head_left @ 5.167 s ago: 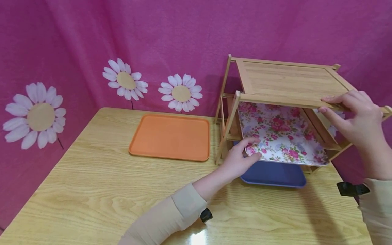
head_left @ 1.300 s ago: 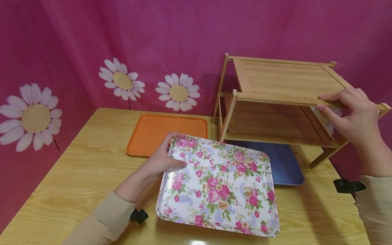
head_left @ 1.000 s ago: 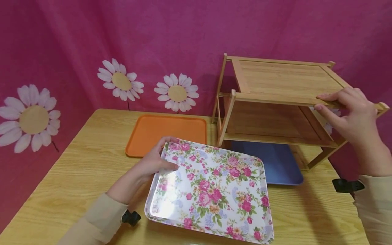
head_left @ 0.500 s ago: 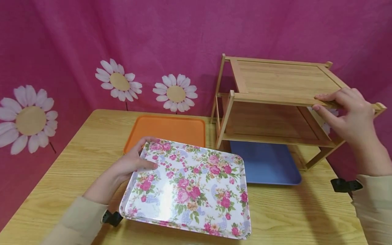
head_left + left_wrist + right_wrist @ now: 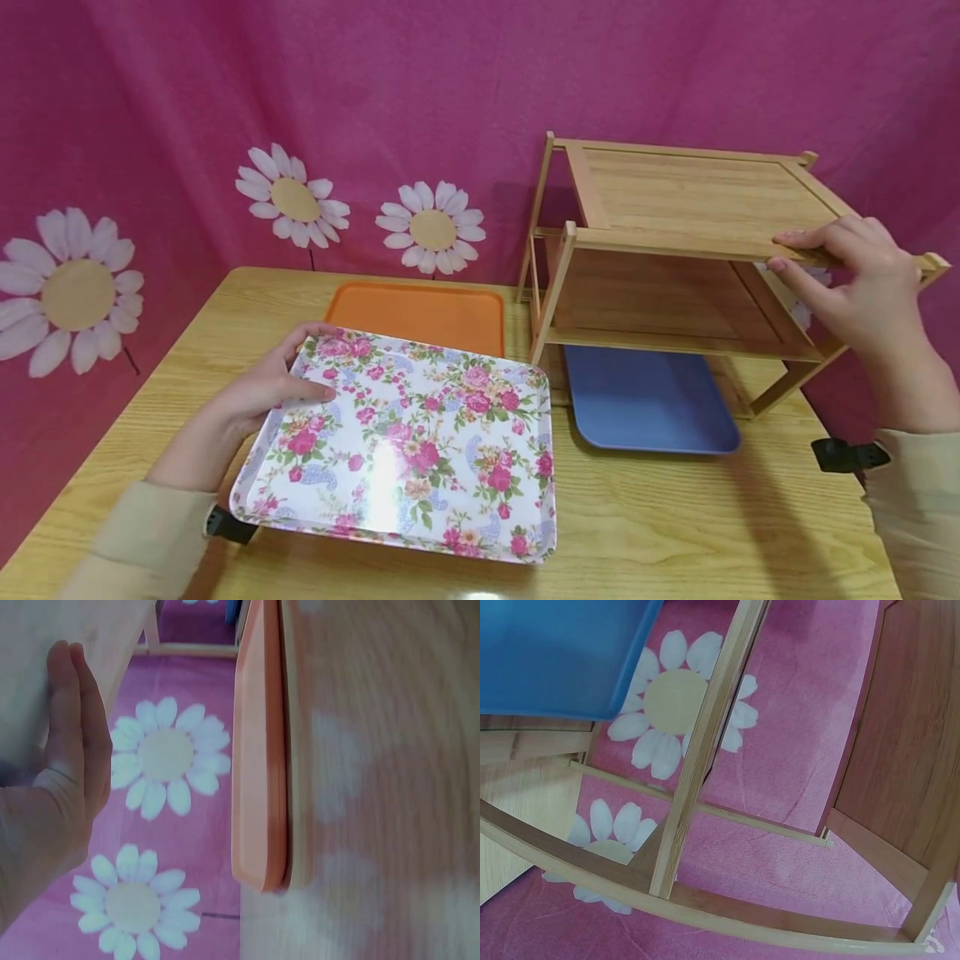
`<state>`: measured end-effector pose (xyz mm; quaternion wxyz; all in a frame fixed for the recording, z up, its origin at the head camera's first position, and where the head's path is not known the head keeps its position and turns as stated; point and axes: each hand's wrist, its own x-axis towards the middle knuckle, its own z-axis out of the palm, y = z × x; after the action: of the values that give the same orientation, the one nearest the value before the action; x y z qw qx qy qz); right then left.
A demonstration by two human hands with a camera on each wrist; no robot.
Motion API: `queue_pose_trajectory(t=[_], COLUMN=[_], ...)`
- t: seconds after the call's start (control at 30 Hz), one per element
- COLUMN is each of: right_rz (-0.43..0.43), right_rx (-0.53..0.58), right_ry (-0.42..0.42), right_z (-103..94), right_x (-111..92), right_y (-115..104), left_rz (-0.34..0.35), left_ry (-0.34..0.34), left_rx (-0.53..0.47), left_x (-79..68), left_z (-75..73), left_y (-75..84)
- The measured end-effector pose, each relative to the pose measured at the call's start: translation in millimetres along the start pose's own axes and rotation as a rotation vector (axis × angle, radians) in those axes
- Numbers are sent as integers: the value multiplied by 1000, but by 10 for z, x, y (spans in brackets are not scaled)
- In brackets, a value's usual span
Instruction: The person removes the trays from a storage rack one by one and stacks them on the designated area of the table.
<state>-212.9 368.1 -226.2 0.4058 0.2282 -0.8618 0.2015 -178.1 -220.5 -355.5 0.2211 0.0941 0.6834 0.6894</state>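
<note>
My left hand (image 5: 270, 387) grips a white rectangular tray (image 5: 420, 450) with a pink rose print by its left edge, thumb on the upper face. In the left wrist view, the fingers (image 5: 67, 720) of that hand lie along the tray's underside. The tray is held tilted above the table, overlapping the front of a flat orange tray (image 5: 420, 317). At the right, my right hand (image 5: 862, 275) pinches the front rail of a wooden two-tier rack (image 5: 690, 200), fingers on top and thumb below. This hand is mostly out of the right wrist view.
A blue tray (image 5: 652, 400) lies beneath the rack's lower shelf (image 5: 675, 300), its front sticking out. The wooden table (image 5: 675, 525) ends against a magenta curtain (image 5: 420, 83) printed with white daisies. The rack's legs stand at the table's right side.
My left hand has drawn the floral tray out of the rack's lower shelf and carried it left, towards the front of the orange tray. My right hand keeps its place on the rack.
</note>
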Motion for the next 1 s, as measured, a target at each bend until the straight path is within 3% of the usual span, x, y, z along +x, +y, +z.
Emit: queue_pose_trajectory(t=[0.27, 0.43, 0.77, 1.0], right_rz=[-2, -6, -11, -20], right_rx=[9, 3, 7, 24], right_ry=[-1, -9, 0, 7], right_z=[-7, -6, -20, -27], right_x=[-3, -7, 14, 24], right_y=[-19, 10, -39, -110], left_rz=[18, -5, -50, -76], left_ry=[12, 74, 196, 258], left_rx=[15, 28, -50, -25], left_x=[-29, 8, 246, 451], left_z=[-228, -344, -508, -594], left_y=[76, 133, 163, 101])
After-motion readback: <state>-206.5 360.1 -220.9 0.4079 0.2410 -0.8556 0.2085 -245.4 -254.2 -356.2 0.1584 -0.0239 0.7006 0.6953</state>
